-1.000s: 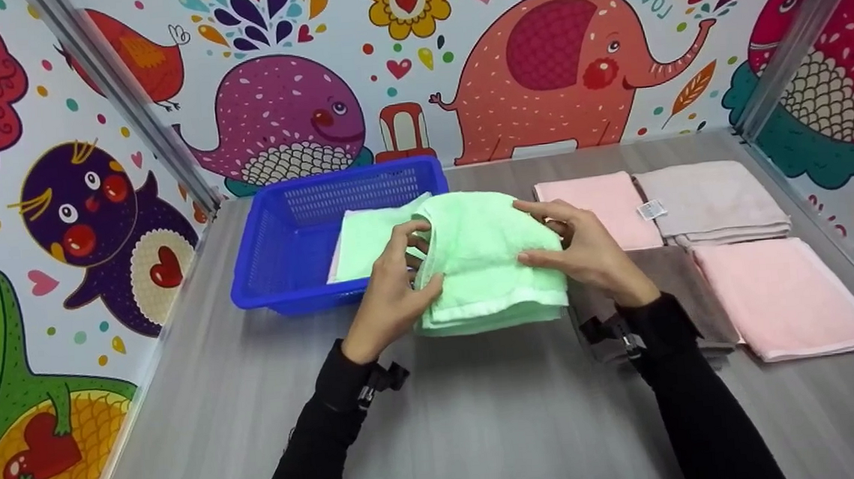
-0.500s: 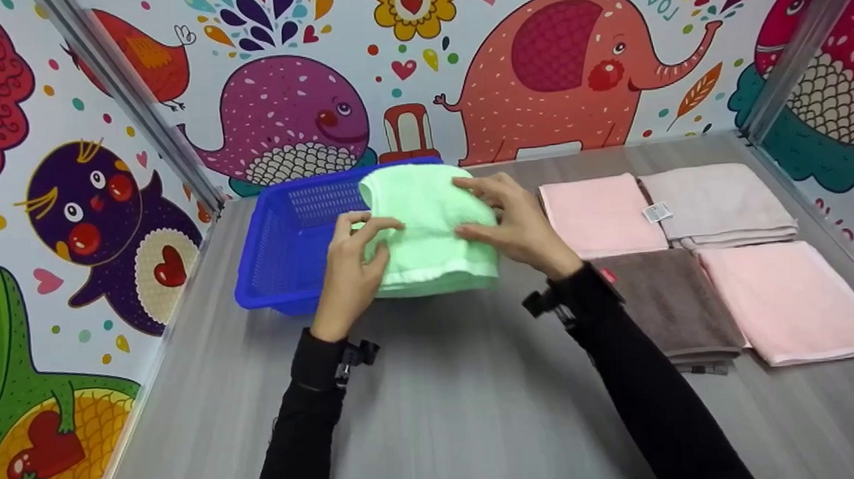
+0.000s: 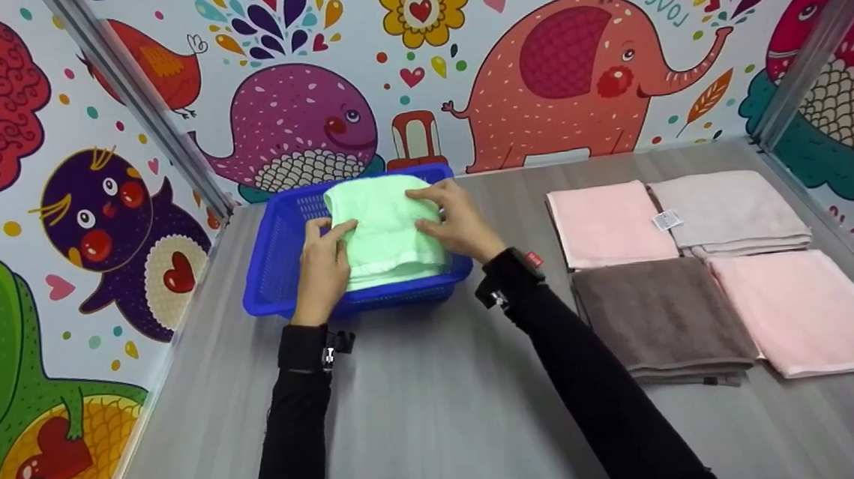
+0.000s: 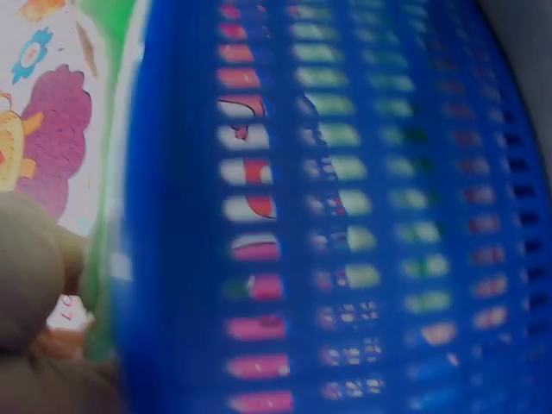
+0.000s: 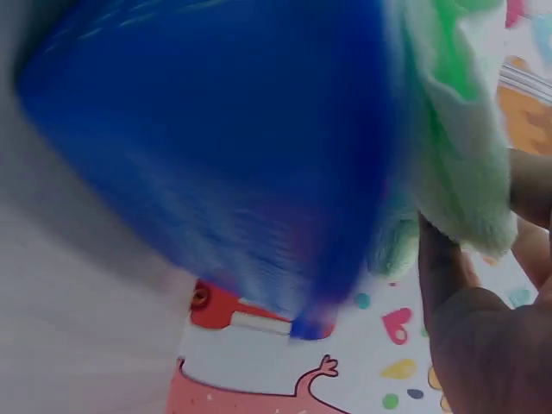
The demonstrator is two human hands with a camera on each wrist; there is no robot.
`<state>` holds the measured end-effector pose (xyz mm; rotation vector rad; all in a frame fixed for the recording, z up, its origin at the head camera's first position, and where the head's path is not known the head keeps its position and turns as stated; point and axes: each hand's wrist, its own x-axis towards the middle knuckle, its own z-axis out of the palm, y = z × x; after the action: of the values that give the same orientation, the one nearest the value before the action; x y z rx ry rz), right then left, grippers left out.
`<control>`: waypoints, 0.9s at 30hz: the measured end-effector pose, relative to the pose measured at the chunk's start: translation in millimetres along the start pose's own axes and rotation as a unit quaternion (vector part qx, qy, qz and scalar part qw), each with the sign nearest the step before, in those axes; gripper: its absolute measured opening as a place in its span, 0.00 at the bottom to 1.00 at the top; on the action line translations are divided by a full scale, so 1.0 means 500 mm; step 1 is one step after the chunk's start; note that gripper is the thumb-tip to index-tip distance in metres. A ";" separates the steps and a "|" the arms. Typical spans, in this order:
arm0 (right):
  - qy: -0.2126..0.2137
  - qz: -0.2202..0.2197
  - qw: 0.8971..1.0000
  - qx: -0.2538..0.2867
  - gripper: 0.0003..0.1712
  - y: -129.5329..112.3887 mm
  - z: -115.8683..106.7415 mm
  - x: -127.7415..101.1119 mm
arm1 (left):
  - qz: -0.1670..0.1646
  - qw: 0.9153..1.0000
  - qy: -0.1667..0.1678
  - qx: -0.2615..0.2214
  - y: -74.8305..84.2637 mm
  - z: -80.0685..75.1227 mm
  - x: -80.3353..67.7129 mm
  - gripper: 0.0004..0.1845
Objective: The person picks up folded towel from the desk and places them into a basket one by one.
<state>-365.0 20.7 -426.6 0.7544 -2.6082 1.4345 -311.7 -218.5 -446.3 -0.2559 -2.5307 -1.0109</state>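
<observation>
A folded light green towel (image 3: 385, 227) is over the blue plastic basket (image 3: 268, 281) at the back left of the table, resting in it or just above it; more green cloth lies under it. My left hand (image 3: 331, 239) grips the towel's left edge, thumb on top. On the towel's right side my right hand (image 3: 444, 216) holds it with fingers spread over the top. The right wrist view shows the green towel (image 5: 457, 155) pinched by my right hand (image 5: 483, 328) beside the blurred basket wall (image 5: 216, 147). The left wrist view is filled by the basket mesh (image 4: 345, 216).
Four folded towels lie at the right: pink (image 3: 606, 223), pale grey (image 3: 726, 211), brown (image 3: 662, 321) and pink (image 3: 804, 311). Cartoon-printed walls with metal posts (image 3: 140, 109) close in the grey table (image 3: 439, 419) on three sides.
Both hands carried the green towel from the table's middle back and to the left, over the basket rim and down into the basket.
</observation>
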 end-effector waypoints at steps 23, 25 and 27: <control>-0.106 0.051 0.891 -0.438 0.18 0.013 0.089 0.015 | -0.016 0.982 -0.061 0.177 -0.022 0.030 0.011 0.14; -0.126 0.066 0.878 -0.457 0.21 0.012 0.088 0.016 | -0.002 0.978 -0.064 0.200 -0.018 0.031 0.008 0.17; -0.141 0.075 0.870 -0.466 0.24 0.011 0.086 0.016 | -0.006 0.973 -0.104 0.207 -0.014 0.028 0.004 0.24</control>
<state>-367.0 -14.8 -452.7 0.6291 -3.0973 -0.0690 -320.0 -214.2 -458.9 -0.2330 -2.8598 -0.4571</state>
